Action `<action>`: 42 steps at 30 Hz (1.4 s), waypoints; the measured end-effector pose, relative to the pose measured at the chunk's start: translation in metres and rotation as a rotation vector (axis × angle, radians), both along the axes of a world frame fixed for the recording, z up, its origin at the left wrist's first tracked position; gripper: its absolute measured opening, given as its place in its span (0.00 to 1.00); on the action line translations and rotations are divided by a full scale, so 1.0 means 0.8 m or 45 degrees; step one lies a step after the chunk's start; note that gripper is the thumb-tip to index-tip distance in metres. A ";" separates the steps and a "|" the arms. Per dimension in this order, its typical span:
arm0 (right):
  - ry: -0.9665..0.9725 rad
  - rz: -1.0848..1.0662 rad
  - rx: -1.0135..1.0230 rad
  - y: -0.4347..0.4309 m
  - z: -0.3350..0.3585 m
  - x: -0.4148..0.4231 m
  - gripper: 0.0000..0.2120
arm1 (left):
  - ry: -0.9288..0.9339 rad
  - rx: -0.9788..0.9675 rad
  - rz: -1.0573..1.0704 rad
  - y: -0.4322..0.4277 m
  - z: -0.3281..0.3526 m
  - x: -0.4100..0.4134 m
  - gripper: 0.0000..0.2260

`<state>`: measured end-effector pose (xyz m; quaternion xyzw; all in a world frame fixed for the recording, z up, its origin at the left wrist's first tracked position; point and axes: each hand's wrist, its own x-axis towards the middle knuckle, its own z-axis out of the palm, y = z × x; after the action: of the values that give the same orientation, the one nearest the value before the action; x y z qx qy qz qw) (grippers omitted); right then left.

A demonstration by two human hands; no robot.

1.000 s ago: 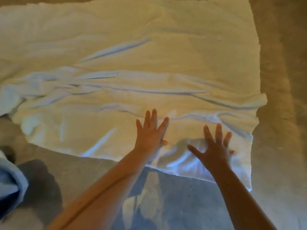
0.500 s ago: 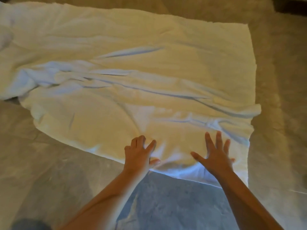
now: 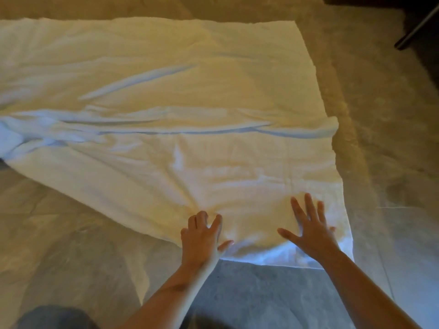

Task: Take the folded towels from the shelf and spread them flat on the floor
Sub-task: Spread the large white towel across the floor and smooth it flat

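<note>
From my remote station, 1 white towel (image 3: 166,91) lies opened across the pale floor (image 3: 59,233), its near edge just ahead of the person's 2 bare arms. The left hand (image 3: 200,238) presses on that near edge with fingers partly bent, tips dug into the cloth and thumb out to the side, not wrapped round anything. The right hand (image 3: 311,233) lies flat on the towel near its near right corner, fingers straight and spread apart. Long creases (image 3: 190,132) run across the towel's middle. A dark furniture leg (image 3: 415,27) stands at the far right.
</note>
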<state>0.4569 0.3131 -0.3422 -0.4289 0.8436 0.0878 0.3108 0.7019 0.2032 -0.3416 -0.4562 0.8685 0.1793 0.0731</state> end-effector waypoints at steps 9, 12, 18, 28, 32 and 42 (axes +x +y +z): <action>-0.062 0.021 -0.074 0.003 0.004 0.049 0.44 | -0.193 0.023 0.325 -0.098 -0.026 0.069 0.36; -0.034 -0.023 -0.035 0.016 0.006 0.050 0.46 | -0.214 -0.007 0.250 -0.073 -0.030 0.091 0.37; -0.055 0.085 -0.151 -0.055 0.013 0.097 0.43 | 0.043 -0.060 0.327 -0.074 -0.014 0.114 0.26; -0.139 0.763 -0.264 -0.268 0.014 0.275 0.35 | 0.042 -0.292 0.501 -0.223 0.010 0.278 0.15; -0.231 0.823 -0.264 -0.308 0.010 0.318 0.35 | -0.157 -0.161 0.381 -0.236 -0.005 0.317 0.15; -0.094 0.923 -0.166 -0.279 -0.012 0.321 0.42 | -0.083 -0.380 0.368 -0.184 -0.018 0.358 0.08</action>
<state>0.7133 0.0903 -0.3518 -0.7218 0.6289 0.1228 0.2617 0.9881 0.0562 -0.3563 -0.5873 0.8082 0.0426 0.0062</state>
